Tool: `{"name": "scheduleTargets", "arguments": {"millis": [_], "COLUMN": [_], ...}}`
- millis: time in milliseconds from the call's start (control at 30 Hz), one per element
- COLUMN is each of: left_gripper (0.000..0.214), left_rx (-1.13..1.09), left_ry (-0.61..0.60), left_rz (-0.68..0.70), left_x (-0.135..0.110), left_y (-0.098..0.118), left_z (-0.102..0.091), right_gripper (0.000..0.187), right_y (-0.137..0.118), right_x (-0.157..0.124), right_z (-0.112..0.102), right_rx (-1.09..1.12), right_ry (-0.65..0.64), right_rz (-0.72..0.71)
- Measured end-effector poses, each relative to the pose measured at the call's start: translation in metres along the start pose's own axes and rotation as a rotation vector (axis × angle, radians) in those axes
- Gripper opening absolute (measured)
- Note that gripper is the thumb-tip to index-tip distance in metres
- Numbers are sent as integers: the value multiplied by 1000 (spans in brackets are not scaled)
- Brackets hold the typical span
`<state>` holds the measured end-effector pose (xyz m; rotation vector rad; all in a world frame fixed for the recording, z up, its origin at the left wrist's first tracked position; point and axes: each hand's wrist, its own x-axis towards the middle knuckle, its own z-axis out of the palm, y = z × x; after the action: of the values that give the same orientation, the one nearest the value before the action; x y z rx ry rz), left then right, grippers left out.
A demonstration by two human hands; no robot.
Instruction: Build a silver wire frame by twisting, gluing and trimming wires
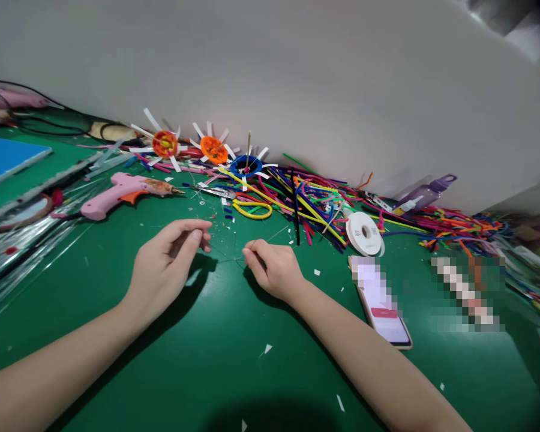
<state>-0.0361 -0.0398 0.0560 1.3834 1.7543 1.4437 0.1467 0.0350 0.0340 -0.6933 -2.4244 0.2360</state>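
My left hand (168,258) hovers over the green table (216,354) with thumb and fingers pinched together. My right hand (274,267) rests close beside it, fingers curled into a pinch. A very thin wire or thread (227,259) stretches between the two hands, and both pinch it. Just beyond the hands lie a pink glue gun (121,193), small metal pliers (216,191) and a yellow pipe-cleaner loop (252,209).
Three pinwheel-like crafts (211,150) lean on the white wall. A heap of coloured pipe cleaners (315,198) spreads right, with a white tape roll (363,233), a phone (382,303) and a purple bottle (423,195). Silvery strips (22,240) and a blue board (4,157) lie left.
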Motion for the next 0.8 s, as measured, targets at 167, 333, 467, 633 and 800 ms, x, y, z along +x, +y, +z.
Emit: {"name": "scheduleTargets", "arguments": {"millis": [167,333,467,633,800], "left_gripper": [21,23,24,27,29], "left_rx": [6,70,95,62,85], "left_ry": [-10,-25,-60,-79,-101], "left_rz": [-10,-17,-17,-24,3], "left_x": [2,3,4,4,4], "left_y": [-1,-2,-3,-5,-5], "left_z": [1,3,3,3,3], "right_gripper": [25,26,26,28,28], "right_y": [-1,-1,-1,-1,-1], "right_x": [1,1,1,1,2], "right_z": [-1,-2,-1,-2,-3], "right_rx": [2,0,3,5,11], "right_ry": [5,10,6,-2,-7], "right_rz": [9,19,28,42,49]}}
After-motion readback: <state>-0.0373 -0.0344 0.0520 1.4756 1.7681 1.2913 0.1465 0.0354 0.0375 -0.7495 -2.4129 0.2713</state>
